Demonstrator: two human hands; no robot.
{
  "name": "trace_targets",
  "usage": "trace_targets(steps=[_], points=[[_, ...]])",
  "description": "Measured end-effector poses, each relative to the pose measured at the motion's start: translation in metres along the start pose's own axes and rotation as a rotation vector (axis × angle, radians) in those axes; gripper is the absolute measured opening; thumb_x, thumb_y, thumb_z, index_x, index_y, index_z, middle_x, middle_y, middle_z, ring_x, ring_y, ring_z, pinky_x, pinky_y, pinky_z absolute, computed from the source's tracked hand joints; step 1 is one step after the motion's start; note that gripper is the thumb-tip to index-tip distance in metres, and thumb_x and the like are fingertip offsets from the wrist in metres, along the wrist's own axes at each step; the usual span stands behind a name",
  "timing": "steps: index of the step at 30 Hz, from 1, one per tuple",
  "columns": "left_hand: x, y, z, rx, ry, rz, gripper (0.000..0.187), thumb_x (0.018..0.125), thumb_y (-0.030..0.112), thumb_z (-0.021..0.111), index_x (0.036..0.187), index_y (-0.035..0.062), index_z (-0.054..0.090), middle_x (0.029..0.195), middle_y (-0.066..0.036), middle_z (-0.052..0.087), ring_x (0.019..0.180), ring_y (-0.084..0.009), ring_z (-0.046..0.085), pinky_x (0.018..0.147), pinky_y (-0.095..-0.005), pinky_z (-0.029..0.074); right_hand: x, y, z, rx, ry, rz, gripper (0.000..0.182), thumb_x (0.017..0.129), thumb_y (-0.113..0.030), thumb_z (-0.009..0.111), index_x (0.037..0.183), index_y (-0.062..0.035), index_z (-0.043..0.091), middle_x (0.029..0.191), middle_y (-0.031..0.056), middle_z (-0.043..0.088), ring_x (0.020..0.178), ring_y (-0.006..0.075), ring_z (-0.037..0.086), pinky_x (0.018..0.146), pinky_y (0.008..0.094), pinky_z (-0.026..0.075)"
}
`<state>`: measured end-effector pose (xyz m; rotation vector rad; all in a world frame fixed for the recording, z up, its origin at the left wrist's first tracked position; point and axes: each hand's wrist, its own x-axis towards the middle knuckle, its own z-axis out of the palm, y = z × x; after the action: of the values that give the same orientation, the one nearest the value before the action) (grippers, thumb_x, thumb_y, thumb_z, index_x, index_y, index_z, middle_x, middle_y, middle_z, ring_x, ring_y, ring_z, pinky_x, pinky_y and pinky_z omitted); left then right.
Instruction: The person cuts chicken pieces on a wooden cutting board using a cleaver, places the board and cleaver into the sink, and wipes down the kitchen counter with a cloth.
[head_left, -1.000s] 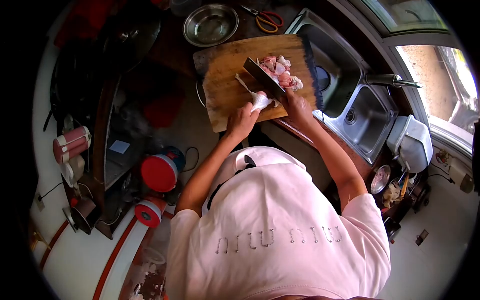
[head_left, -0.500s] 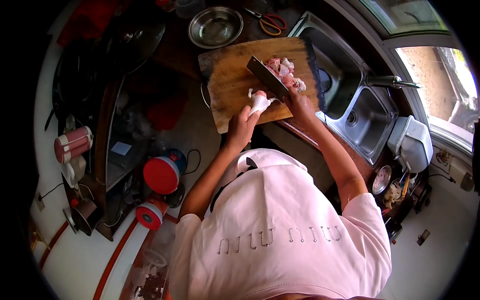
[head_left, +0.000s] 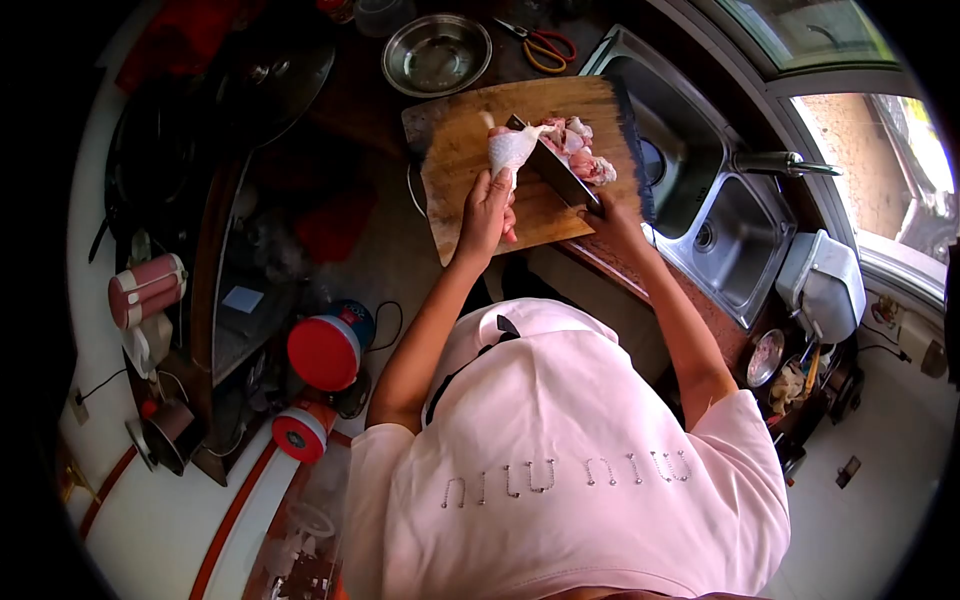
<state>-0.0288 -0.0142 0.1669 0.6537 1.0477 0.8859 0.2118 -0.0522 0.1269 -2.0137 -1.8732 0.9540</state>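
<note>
A wooden cutting board (head_left: pixel 460 150) lies on the counter. My left hand (head_left: pixel 487 215) grips a pale piece of raw meat (head_left: pixel 511 149), shaped like a poultry leg, and holds it up over the middle of the board. In my right hand (head_left: pixel 614 222) is the handle of a cleaver (head_left: pixel 562 178), whose broad blade points up and left, its upper part partly behind the meat. Cut raw meat pieces (head_left: pixel 583 152) lie in a pile on the board, right of the blade.
A metal bowl (head_left: pixel 436 55) stands behind the board, with scissors (head_left: pixel 543 48) beside it. To the right is a double sink (head_left: pixel 735 235) with a faucet (head_left: pixel 785 163). A dark pan lid (head_left: pixel 285 85) is at upper left.
My left hand has moved up with the meat, lifting it higher over the board. The cleaver, still in my right hand, has shifted slightly right and down.
</note>
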Motion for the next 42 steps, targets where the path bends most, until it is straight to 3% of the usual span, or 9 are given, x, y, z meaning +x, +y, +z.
trace_targets(steps=[3,4,7,14,20,26,29,36,42], points=[[0.022,-0.065,-0.024,0.407,0.123,-0.061,0.038,0.093,0.041,0.047,0.088,0.0037,0.042,0.065,-0.009,0.050,0.041,-0.0193,0.050,0.032,-0.0297,0.041,-0.013,-0.008,0.011,-0.023,0.098,0.055,0.031,0.083,-0.026,0.064,0.099,-0.0027,0.052,0.078,0.0243,0.061,0.074,0.0439,0.059,0.063,0.0500,0.045],[0.019,-0.073,-0.024,0.555,0.193,-0.119,0.038,0.092,0.039,0.048,0.093,0.0015,0.045,0.072,-0.017,0.058,0.051,-0.0337,0.058,0.041,-0.0402,0.047,-0.018,-0.016,0.016,0.029,0.147,0.043,0.030,0.083,-0.027,0.063,0.097,-0.0026,0.051,0.076,0.0239,0.061,0.073,0.0441,0.059,0.061,0.0501,0.044],[0.019,-0.108,-0.037,1.190,0.273,0.202,0.031,0.091,0.032,0.048,0.097,0.0014,0.048,0.080,-0.020,0.061,0.064,-0.0390,0.061,0.053,-0.0460,0.048,-0.025,-0.036,0.024,0.042,0.235,-0.057,0.031,0.085,-0.031,0.061,0.096,-0.0038,0.051,0.076,0.0224,0.062,0.072,0.0424,0.060,0.059,0.0492,0.045],[0.008,-0.110,-0.036,1.108,0.437,0.565,0.021,0.083,0.014,0.061,0.097,0.0007,0.052,0.089,-0.019,0.057,0.080,-0.0385,0.056,0.069,-0.0445,0.045,-0.014,-0.071,0.046,-0.018,0.156,-0.180,0.031,0.086,-0.031,0.060,0.097,-0.0038,0.049,0.077,0.0210,0.061,0.068,0.0413,0.060,0.056,0.0494,0.046],[0.008,-0.117,-0.040,0.961,0.426,0.570,0.019,0.076,0.011,0.069,0.089,0.0024,0.057,0.086,-0.015,0.057,0.079,-0.0333,0.056,0.069,-0.0418,0.045,0.002,-0.071,0.055,-0.119,0.076,-0.194,0.031,0.088,-0.030,0.058,0.091,-0.0035,0.044,0.068,0.0223,0.059,0.060,0.0416,0.058,0.051,0.0502,0.044],[0.004,-0.114,-0.040,0.881,0.387,0.598,0.022,0.073,0.006,0.070,0.086,0.0008,0.053,0.084,-0.016,0.055,0.078,-0.0364,0.055,0.068,-0.0428,0.044,-0.001,-0.079,0.064,-0.037,0.287,-0.295,0.031,0.087,-0.030,0.058,0.092,-0.0037,0.043,0.064,0.0204,0.059,0.056,0.0424,0.057,0.048,0.0510,0.043],[0.008,-0.119,-0.042,0.925,0.388,0.631,0.022,0.072,0.008,0.072,0.085,0.0010,0.056,0.085,-0.014,0.056,0.074,-0.0326,0.057,0.066,-0.0393,0.046,0.011,-0.055,0.074,-0.157,0.121,-0.221,0.030,0.088,-0.029,0.058,0.097,-0.0030,0.045,0.067,0.0202,0.060,0.058,0.0404,0.058,0.049,0.0490,0.044],[0.008,-0.119,-0.043,0.855,0.349,0.597,0.021,0.072,0.008,0.072,0.083,0.0011,0.055,0.085,-0.014,0.056,0.076,-0.0339,0.057,0.065,-0.0400,0.047,0.005,-0.153,-0.005,0.240,0.542,-0.582,0.030,0.082,-0.005,0.065,0.104,-0.0011,0.046,0.062,0.0146,0.058,0.052,0.0322,0.059,0.049,0.0374,0.045],[0.011,-0.128,-0.049,0.865,0.246,0.678,0.021,0.071,0.007,0.072,0.083,0.0009,0.055,0.084,-0.014,0.056,0.075,-0.0338,0.057,0.064,-0.0396,0.047,0.006,-0.077,0.059,-0.106,0.174,-0.190,0.030,0.087,-0.024,0.059,0.101,-0.0017,0.045,0.070,0.0219,0.060,0.062,0.0408,0.060,0.051,0.0469,0.046]])
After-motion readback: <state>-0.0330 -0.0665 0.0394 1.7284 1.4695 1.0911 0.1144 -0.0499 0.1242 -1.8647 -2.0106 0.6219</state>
